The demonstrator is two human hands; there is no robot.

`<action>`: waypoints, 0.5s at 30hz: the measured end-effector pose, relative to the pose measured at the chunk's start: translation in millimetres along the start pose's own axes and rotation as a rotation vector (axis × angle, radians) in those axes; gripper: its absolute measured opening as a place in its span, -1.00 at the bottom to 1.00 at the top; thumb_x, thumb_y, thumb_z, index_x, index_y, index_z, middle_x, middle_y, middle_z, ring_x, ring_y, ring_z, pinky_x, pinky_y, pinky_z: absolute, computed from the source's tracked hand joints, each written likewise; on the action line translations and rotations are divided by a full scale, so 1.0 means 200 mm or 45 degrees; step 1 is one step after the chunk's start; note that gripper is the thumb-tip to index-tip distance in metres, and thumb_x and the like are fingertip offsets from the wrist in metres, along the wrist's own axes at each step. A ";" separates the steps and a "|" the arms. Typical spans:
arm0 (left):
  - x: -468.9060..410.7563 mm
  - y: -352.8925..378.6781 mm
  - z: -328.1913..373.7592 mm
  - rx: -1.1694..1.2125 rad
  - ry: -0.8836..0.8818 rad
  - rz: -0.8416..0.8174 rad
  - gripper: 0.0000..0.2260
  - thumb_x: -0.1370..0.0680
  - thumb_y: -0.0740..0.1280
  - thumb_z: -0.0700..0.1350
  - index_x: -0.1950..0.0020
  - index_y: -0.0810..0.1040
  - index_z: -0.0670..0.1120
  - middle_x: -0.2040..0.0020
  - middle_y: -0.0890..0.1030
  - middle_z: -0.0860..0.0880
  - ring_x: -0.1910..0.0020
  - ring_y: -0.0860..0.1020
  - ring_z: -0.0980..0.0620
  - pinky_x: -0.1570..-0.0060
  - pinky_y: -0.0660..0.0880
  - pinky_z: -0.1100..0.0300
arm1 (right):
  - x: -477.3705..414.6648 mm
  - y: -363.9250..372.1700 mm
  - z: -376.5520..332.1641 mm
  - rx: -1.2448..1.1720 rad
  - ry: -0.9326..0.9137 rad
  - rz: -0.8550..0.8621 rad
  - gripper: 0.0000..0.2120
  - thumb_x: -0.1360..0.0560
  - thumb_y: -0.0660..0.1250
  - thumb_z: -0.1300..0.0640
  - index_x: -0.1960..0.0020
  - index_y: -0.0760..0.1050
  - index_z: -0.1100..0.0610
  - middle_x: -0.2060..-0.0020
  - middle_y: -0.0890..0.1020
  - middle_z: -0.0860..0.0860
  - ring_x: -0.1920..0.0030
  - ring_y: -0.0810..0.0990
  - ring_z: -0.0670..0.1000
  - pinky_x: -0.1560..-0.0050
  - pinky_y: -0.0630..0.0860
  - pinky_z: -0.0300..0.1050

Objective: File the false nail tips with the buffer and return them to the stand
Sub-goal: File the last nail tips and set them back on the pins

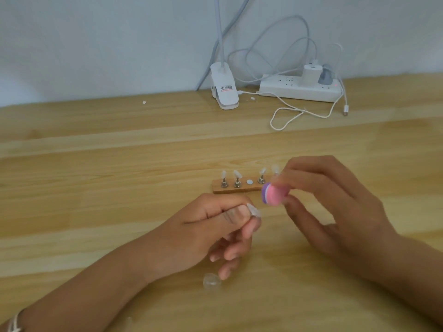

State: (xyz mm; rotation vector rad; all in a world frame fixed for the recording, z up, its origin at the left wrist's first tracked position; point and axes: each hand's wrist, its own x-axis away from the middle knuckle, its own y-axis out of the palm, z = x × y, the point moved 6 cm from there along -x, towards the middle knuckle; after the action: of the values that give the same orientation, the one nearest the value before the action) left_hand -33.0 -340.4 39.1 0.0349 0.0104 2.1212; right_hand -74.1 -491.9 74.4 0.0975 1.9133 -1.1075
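While the left hand (215,226) pinches a clear nail tip (254,211) between thumb and forefinger, its other fingers curl loosely beneath, holding nothing.

Held by the right hand (335,207): a small buffer (274,194), pink with a purple edge, gripped between thumb and fingertips and blurred. It sits just right of the nail tip, slightly farther off; whether the two touch cannot be told.

Just far of both hands, at mid-counter (96,164): the stand (236,187), a low wooden bar whose right end is hidden behind the buffer and right hand. Four metal posts rise from it, two at left and two at right, each carrying a pale mounted tip (223,174). Between the pairs, a bare round disc (249,181) lies on the bar.

Just near of the left hand's little finger: a loose tip (211,280), clear, lying on the counter.

Far side, by the wall (96,44): a white lamp clip (224,89), its stem rising out of view; to its right a white power strip (299,89) with two plugs in it; near of the strip, a white cable (287,113) looped on the counter.

Left wrist, near-left corner: a pale band (14,324).
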 end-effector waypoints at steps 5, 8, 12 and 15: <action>0.01 -0.01 0.00 0.012 -0.024 -0.032 -0.71 -0.66 0.13 -0.06 0.19 0.46 -0.15 0.45 0.38 0.03 0.56 0.42 0.10 0.52 0.23 0.21 | 0.04 0.04 -0.06 -0.054 -0.130 -0.150 -0.68 -0.57 0.30 0.30 -0.28 0.46 0.06 -0.17 0.51 0.03 -0.11 0.54 0.02 -0.21 0.43 -0.22; 0.01 0.00 0.02 -0.020 0.017 -0.050 -0.75 -0.65 0.15 -0.13 0.19 0.50 -0.10 0.43 0.45 0.01 0.53 0.43 0.09 0.49 0.26 0.31 | -0.01 -0.01 0.06 -0.048 0.036 0.010 -0.74 -0.56 0.29 0.32 -0.21 0.51 0.10 -0.06 0.55 0.09 -0.05 0.54 -0.01 -0.21 0.40 -0.32; 0.01 -0.06 0.01 -0.218 0.114 0.240 -0.84 -0.58 0.32 -0.12 0.17 0.63 -0.09 0.43 0.51 -0.03 0.57 0.42 0.00 0.57 0.29 0.35 | 0.00 -0.03 0.04 -0.139 0.114 0.070 -0.77 -0.56 0.31 0.31 -0.20 0.49 0.16 -0.04 0.57 0.08 -0.04 0.56 -0.03 -0.16 0.41 -0.32; 0.02 -0.06 0.02 -0.328 0.168 0.384 -0.88 -0.53 0.38 -0.12 0.13 0.67 -0.13 0.47 0.51 0.06 0.65 0.38 0.15 0.60 0.27 0.36 | 0.02 0.00 -0.03 -0.132 0.015 -0.010 -0.78 -0.54 0.33 0.27 -0.18 0.57 0.21 -0.04 0.60 0.11 -0.06 0.58 0.02 -0.17 0.45 -0.23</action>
State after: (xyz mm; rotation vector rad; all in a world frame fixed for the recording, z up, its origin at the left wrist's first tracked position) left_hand -24.2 -330.0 42.7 -0.2722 -0.2008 2.4057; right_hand -80.2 -489.4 71.4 0.0394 1.9791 -1.0126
